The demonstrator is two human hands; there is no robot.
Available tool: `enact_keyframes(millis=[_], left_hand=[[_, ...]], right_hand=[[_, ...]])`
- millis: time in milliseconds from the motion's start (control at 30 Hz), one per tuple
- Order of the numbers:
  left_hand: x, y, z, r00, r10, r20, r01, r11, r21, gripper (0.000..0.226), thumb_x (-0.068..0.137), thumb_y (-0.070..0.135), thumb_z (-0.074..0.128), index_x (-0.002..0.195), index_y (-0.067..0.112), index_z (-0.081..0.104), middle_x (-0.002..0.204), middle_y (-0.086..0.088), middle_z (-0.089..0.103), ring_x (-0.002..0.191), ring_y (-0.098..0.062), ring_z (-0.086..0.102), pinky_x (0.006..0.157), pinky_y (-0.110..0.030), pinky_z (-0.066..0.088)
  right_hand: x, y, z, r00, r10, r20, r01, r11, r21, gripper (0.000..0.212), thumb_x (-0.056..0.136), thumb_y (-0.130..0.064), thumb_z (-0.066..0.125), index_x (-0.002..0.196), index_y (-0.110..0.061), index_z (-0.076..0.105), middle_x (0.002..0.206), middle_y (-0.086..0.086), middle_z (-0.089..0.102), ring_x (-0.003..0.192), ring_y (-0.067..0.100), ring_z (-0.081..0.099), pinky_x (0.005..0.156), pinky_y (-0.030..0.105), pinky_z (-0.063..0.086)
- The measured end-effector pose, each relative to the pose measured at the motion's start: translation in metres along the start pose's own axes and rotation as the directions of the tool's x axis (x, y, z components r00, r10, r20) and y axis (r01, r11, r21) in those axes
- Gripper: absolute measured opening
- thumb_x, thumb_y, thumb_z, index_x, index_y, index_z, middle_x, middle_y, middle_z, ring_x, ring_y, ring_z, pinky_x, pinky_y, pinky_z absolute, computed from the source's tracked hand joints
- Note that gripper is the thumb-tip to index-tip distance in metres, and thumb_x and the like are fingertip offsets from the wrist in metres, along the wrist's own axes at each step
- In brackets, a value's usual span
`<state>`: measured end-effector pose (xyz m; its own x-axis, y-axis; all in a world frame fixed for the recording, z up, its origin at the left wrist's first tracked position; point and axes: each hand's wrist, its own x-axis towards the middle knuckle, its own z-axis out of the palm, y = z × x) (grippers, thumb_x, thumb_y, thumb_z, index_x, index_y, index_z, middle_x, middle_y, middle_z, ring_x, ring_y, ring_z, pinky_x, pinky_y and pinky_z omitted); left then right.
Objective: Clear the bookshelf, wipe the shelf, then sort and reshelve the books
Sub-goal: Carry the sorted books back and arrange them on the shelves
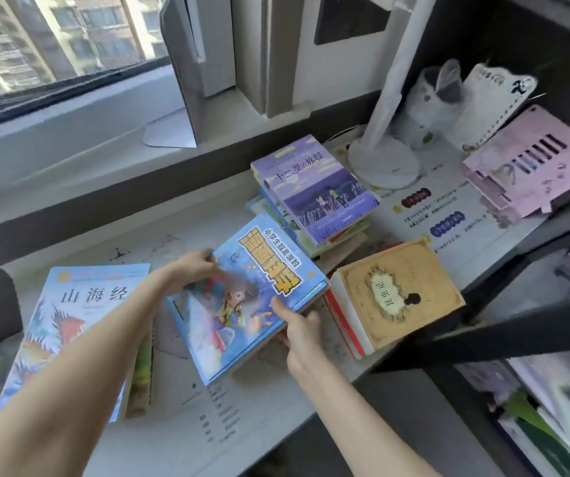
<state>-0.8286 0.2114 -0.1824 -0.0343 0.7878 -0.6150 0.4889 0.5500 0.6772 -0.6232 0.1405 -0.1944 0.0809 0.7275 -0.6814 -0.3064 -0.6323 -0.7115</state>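
The fingers of the right hand (299,327) are lying hidden under the blue book (242,297), with only the thumb showing on its cover. The left arm (87,356) is covering the lower right of the dragon book (70,321) and part of the green book (142,373) beneath it. The purple book (314,187) is hiding the covers of the pile (338,235) below — only edges are peeking out. The lamp (383,163) is running off the top edge, its head out of sight. The shelf books (552,425) are blurring beyond reading, and the right and bottom edges are cutting them off. The print on the desk mat (214,425) is reading as mere specks — too small to tell.
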Motion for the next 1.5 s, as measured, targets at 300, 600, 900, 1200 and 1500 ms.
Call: enact_keyframes(millis=[300,600,900,1200,1500], left_hand=[[-0.144,0.012,0.104,0.95,0.264,0.168,-0.196,0.921,-0.336,0.07,0.03,0.066,0.086,0.085,0.025,0.076,0.092,0.0,0.075,0.083,-0.015,0.071,0.066,-0.022,0.054],[-0.279,0.108,0.288,0.815,0.561,0.146,-0.494,0.804,-0.332,0.049,0.067,0.035,0.084,0.105,0.012,0.063,0.098,0.004,0.074,0.092,-0.015,0.07,0.075,-0.03,0.057],[-0.376,0.306,0.422,0.4,0.914,0.068,-0.872,0.403,-0.278,0.042,0.068,0.022,0.073,0.107,0.008,0.063,0.093,0.019,0.073,0.09,-0.001,0.067,0.074,-0.015,0.052],[-0.404,0.486,0.494,0.119,0.982,-0.148,-0.969,0.081,-0.235,0.059,0.073,0.037,0.076,0.122,0.015,0.052,0.109,0.007,0.067,0.1,-0.002,0.062,0.082,-0.015,0.05],[-0.337,0.622,0.561,0.137,0.987,-0.079,-0.932,0.102,-0.348,0.042,0.085,0.019,0.069,0.116,0.021,0.041,0.112,0.008,0.061,0.1,0.005,0.06,0.072,-0.008,0.05]], right_hand=[[-0.108,-0.04,-0.143,0.913,-0.318,0.255,0.397,0.835,-0.38,0.037,0.076,-0.003,0.078,0.1,-0.025,0.061,0.1,-0.007,0.072,0.092,0.01,0.069,0.083,0.032,0.055],[-0.261,-0.069,-0.359,0.794,-0.6,0.099,0.577,0.691,-0.435,0.043,0.073,-0.003,0.078,0.104,-0.025,0.057,0.095,-0.019,0.073,0.089,0.006,0.069,0.075,0.024,0.054],[-0.399,-0.19,-0.523,0.455,-0.886,-0.085,0.75,0.433,-0.5,0.04,0.077,0.001,0.073,0.1,-0.026,0.056,0.084,-0.024,0.07,0.079,-0.009,0.065,0.068,0.009,0.047],[-0.411,-0.338,-0.614,0.166,-0.972,-0.168,0.824,0.23,-0.517,0.033,0.086,-0.001,0.065,0.104,-0.027,0.057,0.102,-0.012,0.067,0.086,-0.004,0.065,0.078,0.017,0.053],[-0.331,-0.472,-0.699,0.222,-0.952,-0.209,0.772,0.303,-0.558,0.034,0.089,0.004,0.059,0.119,-0.012,0.057,0.109,-0.006,0.068,0.099,0.017,0.065,0.089,0.033,0.052]])
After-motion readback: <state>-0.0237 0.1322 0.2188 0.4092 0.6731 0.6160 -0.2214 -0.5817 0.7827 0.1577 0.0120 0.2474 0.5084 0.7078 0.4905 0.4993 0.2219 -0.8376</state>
